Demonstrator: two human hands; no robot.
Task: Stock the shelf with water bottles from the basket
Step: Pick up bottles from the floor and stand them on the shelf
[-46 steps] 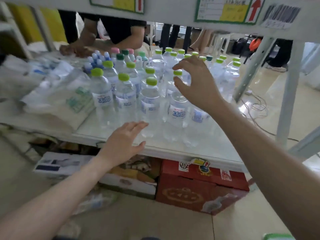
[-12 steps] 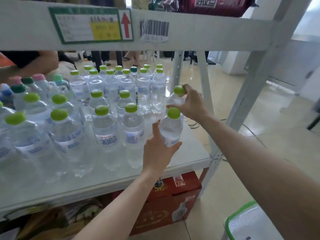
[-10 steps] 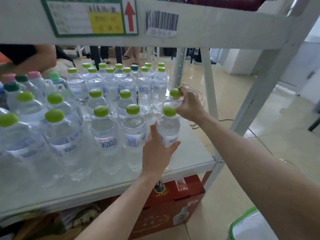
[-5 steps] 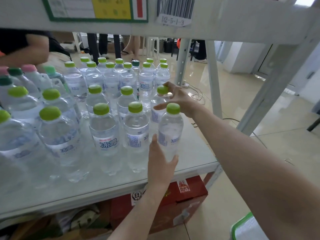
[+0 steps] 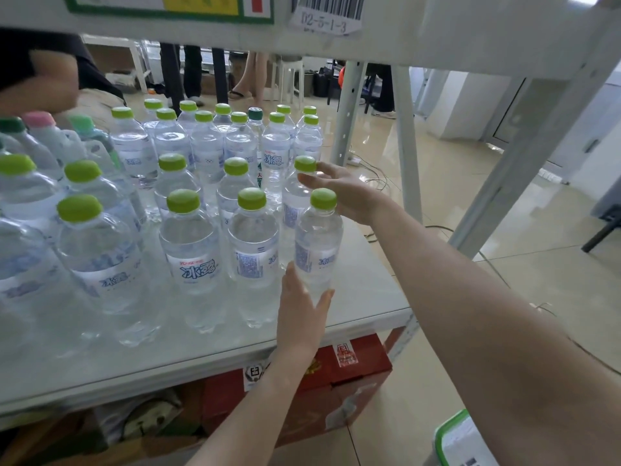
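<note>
Many clear water bottles with green caps stand in rows on the white shelf (image 5: 366,290). My left hand (image 5: 302,314) is wrapped loosely around the base of the front-right water bottle (image 5: 318,243), which stands upright at the end of the front row. My right hand (image 5: 346,193) hovers with fingers spread just right of the bottle behind it (image 5: 295,193); its fingertips are beside that bottle's green cap and grip nothing. A corner of the green-rimmed white basket (image 5: 457,438) shows on the floor at the bottom right.
A slanted grey shelf post (image 5: 524,169) and an upright post (image 5: 405,142) stand at the right. The labelled upper shelf beam (image 5: 437,31) hangs overhead. A red carton (image 5: 356,368) sits under the shelf. Another person's arm (image 5: 40,82) is at the far left.
Both bottles now stand on the shelf's right end. My right hand has let go of the rear bottle's cap and spread its fingers. My left hand slid down to the front bottle's base.
</note>
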